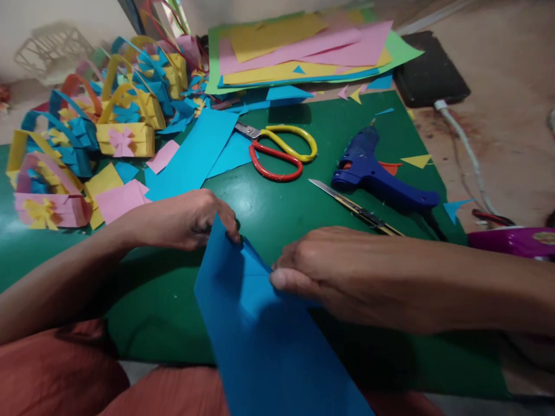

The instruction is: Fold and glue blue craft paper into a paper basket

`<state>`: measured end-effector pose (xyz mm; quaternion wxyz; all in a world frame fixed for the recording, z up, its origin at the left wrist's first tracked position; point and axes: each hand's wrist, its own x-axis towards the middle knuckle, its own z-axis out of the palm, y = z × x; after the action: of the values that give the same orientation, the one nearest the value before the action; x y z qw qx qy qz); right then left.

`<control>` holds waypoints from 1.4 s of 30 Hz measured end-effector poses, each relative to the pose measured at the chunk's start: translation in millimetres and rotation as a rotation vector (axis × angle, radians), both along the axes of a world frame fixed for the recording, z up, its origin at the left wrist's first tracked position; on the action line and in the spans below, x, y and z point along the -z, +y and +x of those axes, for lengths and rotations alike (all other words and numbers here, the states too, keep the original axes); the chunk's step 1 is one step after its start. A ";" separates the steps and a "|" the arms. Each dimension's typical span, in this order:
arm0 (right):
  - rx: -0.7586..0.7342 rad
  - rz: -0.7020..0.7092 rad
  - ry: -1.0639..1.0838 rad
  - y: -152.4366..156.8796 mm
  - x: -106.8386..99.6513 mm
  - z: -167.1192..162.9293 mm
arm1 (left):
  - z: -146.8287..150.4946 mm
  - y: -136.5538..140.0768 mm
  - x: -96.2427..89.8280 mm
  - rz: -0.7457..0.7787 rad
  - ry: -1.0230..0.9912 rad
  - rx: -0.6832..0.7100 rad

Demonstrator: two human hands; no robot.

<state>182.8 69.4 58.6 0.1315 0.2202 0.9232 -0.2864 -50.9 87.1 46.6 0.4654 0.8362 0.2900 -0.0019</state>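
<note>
A large sheet of blue paper stretches from the middle of the green board down past the lower edge of the view. Its far end is bent up into a fold. My left hand is closed on the far edge, the fingertips partly behind the raised paper. On the right side of the fold, my right hand pinches the sheet, thumb on top and the other fingers curled. Beyond the hands lie scissors with one yellow and one red handle, and a cutter knife.
Small paper baskets crowd the left side. A blue glue gun rests at right, its cord trailing down. Colored sheets are stacked at the back, near a black phone on a cable. Blue strips and paper scraps lie around.
</note>
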 end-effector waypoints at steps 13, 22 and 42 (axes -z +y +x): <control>0.212 0.204 -0.313 1.6 -3.7 -23.5 | 6.4 -5.7 -3.7 0.015 -0.041 -0.008; 0.179 0.286 -0.320 8.1 -8.2 -26.4 | 6.9 0.0 5.2 0.126 0.082 0.113; -0.123 0.436 -0.030 -1.2 17.4 -17.7 | -3.2 -4.6 -2.3 0.146 0.240 0.154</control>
<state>165.1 68.2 41.1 0.1119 0.1908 0.9729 -0.0680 -54.1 82.5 49.0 0.3637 0.8814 0.2779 -0.1164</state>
